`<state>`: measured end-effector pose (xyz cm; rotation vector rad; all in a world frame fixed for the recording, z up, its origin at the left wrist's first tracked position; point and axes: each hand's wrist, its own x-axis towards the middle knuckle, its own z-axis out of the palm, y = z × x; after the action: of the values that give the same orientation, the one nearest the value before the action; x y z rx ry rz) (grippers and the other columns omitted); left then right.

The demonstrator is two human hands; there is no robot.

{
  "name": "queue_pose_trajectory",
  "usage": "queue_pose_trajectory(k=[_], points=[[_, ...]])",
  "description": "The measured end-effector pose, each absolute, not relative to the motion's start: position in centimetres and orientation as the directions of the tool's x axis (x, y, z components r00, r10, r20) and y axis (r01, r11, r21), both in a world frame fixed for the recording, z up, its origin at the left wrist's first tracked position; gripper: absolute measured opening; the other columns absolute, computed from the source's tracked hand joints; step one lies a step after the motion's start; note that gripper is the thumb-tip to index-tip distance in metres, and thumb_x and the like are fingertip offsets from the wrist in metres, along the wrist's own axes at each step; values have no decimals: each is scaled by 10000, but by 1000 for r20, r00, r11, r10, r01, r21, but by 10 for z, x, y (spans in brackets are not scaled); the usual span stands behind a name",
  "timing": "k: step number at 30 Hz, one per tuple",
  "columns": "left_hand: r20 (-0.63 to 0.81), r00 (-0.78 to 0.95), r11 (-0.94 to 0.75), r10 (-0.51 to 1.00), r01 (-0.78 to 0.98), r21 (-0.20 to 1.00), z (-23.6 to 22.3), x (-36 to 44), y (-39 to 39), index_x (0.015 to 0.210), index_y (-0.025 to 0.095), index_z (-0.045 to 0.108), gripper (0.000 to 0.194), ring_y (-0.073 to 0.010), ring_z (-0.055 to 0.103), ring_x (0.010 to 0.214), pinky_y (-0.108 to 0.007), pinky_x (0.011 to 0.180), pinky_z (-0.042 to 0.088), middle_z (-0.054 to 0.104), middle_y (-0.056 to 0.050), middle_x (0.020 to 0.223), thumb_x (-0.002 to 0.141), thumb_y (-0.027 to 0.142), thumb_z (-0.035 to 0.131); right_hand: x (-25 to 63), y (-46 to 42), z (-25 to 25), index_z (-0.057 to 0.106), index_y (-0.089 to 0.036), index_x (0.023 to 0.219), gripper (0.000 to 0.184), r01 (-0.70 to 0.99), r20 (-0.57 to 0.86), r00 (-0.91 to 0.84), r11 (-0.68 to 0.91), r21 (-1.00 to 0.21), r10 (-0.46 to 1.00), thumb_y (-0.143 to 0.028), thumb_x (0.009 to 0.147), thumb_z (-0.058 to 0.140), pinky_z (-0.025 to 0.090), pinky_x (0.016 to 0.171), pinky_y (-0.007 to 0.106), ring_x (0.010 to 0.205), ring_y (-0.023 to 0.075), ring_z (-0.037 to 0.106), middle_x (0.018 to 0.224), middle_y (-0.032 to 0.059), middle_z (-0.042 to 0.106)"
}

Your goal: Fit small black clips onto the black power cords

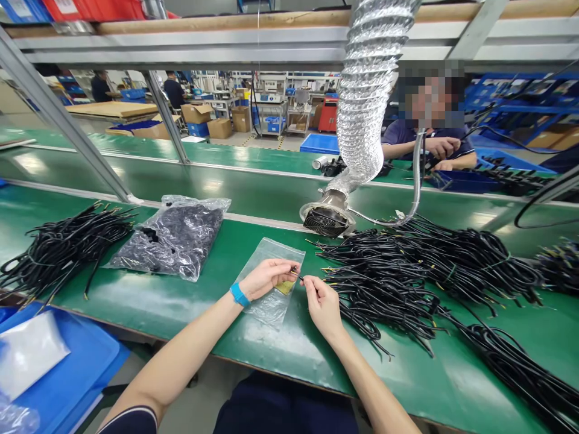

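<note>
My left hand (270, 278), with a blue band at its wrist, is closed in a pinch above a clear zip bag (262, 304). My right hand (324, 306) is closed too, thumb and forefinger pinching just to the right of it. A thin dark piece like a wire end (299, 275) shows between the two sets of fingertips; its details are too small to tell. Small yellowish things (284, 287) lie in or on the bag under my left fingers. Bundles of black cables (384, 283) with stripped ends lie right of my right hand.
A clear bag of small black parts (181, 235) and another black cable bundle (63, 247) lie on the left. A fume duct (362, 102) hangs over the green bench (181, 307). Blue trays (85, 367) stand lower left. A co-worker (434, 132) handles cable across the bench.
</note>
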<state>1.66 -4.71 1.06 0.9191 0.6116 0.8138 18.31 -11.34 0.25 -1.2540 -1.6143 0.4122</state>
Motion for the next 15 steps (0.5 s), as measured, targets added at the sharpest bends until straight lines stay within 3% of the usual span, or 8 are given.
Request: queue_pose_trajectory(k=[8, 15], points=[[-131, 570, 435, 811, -438, 787, 13, 18, -48, 950, 103, 732, 325, -157, 692, 819, -281, 829, 537, 729, -84, 906, 683, 246, 852, 186, -115, 9, 664, -189, 783, 406, 423, 420, 27, 371, -827, 907, -432, 970, 399, 487, 618, 251, 639, 167, 615, 678, 30, 645], [-96, 586, 410, 805, -432, 803, 14, 18, -51, 974, 101, 732, 375, -166, 693, 793, -305, 820, 539, 738, -93, 897, 675, 289, 860, 189, -114, 10, 673, -180, 756, 487, 380, 333, -12, 312, -871, 943, -537, 948, 403, 412, 540, 245, 536, 143, 489, 562, -10, 515]])
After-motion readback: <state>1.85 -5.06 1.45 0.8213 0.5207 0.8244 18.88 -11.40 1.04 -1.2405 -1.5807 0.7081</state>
